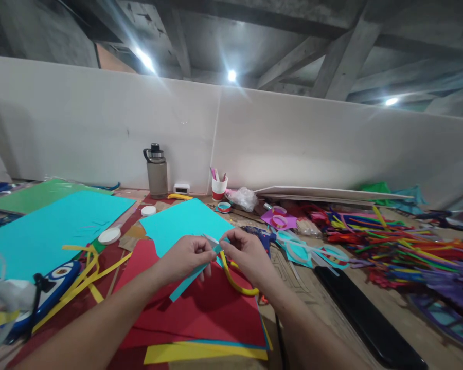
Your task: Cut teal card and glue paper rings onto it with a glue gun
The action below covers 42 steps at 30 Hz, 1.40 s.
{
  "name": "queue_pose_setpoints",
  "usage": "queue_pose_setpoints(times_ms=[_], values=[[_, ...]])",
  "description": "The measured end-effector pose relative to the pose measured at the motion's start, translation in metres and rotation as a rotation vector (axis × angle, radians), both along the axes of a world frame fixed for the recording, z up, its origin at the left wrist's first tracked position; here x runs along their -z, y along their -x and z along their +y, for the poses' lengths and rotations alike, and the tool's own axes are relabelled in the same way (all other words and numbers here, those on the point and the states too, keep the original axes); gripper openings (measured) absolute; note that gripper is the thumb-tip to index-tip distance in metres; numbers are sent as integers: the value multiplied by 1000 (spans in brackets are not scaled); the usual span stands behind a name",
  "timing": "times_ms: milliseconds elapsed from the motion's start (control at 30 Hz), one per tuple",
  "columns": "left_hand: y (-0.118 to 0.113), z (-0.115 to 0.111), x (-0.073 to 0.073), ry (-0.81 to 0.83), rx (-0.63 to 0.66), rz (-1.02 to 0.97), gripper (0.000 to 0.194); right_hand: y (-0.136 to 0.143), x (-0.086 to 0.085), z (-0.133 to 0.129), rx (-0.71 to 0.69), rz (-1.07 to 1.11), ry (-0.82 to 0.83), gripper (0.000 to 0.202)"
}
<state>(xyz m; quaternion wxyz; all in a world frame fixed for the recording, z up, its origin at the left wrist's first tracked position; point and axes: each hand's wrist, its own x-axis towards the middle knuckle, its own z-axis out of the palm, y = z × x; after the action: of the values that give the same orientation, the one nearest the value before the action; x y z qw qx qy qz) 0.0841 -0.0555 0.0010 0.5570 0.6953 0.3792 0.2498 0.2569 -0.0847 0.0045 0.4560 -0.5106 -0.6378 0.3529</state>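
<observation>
Teal paper strip — pinched by both hands: left hand, right hand.

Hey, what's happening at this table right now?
A person is doing paper craft. The left hand and right hand together pinch a teal paper strip above a red paper sheet, with a curved yellow strip hanging just under the right hand. Large teal sheets, loose yellow strips, a water bottle and a heap of coloured pipe cleaners lie around the table.
</observation>
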Motion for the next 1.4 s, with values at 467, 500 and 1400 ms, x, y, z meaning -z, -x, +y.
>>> queue_pose_setpoints(times_ms=[467, 500, 1400], values=[[10, 2, -10, -28, 132, 67, 28, -3, 3, 0, 11, -123, -4, 10], [13, 4, -12, 7, 163, 31, 30, -4, 4, 1, 22, -80, 8, 11], [-22, -12, 13, -27, -335, -480, 26, 20, 24, 5, 31, 653, 98, 22]])
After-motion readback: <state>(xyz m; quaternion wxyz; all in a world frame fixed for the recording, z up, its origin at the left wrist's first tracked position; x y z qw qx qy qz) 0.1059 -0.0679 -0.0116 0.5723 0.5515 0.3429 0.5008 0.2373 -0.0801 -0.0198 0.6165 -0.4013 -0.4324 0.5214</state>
